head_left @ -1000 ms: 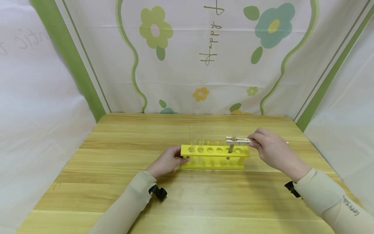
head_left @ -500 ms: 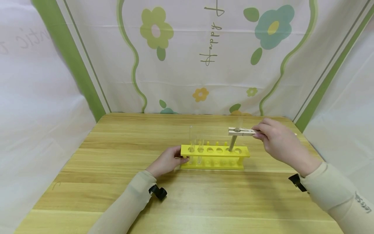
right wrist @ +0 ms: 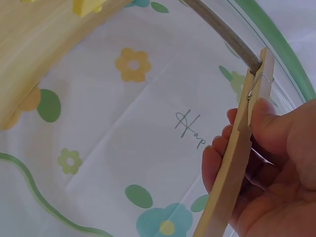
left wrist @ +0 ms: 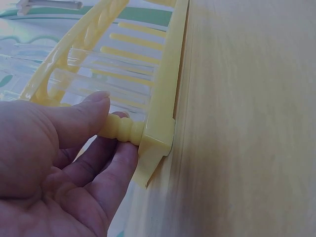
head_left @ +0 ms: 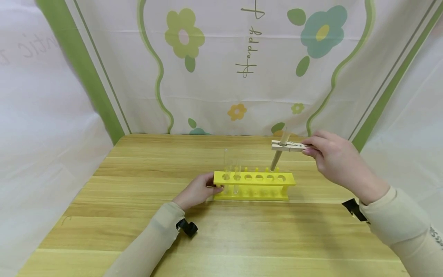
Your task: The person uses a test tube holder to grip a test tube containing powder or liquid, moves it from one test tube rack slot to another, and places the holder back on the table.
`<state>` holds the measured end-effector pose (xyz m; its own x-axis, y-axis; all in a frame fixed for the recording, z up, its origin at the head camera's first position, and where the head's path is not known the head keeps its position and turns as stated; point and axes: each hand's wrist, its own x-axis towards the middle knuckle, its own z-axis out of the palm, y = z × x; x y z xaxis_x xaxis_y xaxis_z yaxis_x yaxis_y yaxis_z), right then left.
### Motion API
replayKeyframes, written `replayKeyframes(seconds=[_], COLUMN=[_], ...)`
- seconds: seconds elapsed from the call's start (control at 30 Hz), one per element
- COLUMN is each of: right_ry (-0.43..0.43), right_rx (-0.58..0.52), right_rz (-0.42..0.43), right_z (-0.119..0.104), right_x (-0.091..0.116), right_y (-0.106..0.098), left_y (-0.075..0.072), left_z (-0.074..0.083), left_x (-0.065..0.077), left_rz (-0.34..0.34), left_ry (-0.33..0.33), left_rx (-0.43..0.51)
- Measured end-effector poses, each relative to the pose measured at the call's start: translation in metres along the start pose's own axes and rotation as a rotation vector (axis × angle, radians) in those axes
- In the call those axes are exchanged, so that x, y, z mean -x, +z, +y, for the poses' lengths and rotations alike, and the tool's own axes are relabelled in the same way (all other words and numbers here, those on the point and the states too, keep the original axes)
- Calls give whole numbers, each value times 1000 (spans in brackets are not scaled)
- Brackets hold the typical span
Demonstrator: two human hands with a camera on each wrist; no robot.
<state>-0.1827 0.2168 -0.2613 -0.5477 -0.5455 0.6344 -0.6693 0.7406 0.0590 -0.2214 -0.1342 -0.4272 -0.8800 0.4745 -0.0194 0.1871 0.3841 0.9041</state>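
My left hand point(head_left: 197, 191) grips the left end post of a yellow test tube rack point(head_left: 254, 179); the left wrist view shows thumb and fingers around the ridged post point(left wrist: 121, 128). Two clear test tubes point(head_left: 226, 165) stand in the rack's leftmost holes. With my right hand point(head_left: 337, 163) I hold a wooden test tube clamp point(right wrist: 227, 168), its wire spring near the thumb. Clamped in its far end is a test tube point(head_left: 276, 161) with grey-brown contents, tilted, its bottom just above and behind the rack's right part.
The rack stands on a wooden table point(head_left: 221, 238). Short yellow pegs point(head_left: 257, 169) rise along the rack's back. A white curtain with flower prints point(head_left: 211, 77) hangs behind the table, with more white cloth at both sides.
My right hand has moved up and slightly right, lifting the clamped test tube out of a hole near the rack's right end. My left hand has stayed on the post.
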Motion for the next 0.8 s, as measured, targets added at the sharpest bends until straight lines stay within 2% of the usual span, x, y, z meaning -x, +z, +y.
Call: replayKeyframes(seconds=[0.37, 0.8], right_ry=[53, 51], right_rx=[-8, -64], right_rz=[-49, -47], right_z=[-10, -16], right_x=[-7, -10], right_y=[2, 21], left_y=[1, 0], left_z=[-2, -2], left_x=[-1, -2], left_rz=[1, -5], left_ry=[7, 5], left_rx=[-4, 16])
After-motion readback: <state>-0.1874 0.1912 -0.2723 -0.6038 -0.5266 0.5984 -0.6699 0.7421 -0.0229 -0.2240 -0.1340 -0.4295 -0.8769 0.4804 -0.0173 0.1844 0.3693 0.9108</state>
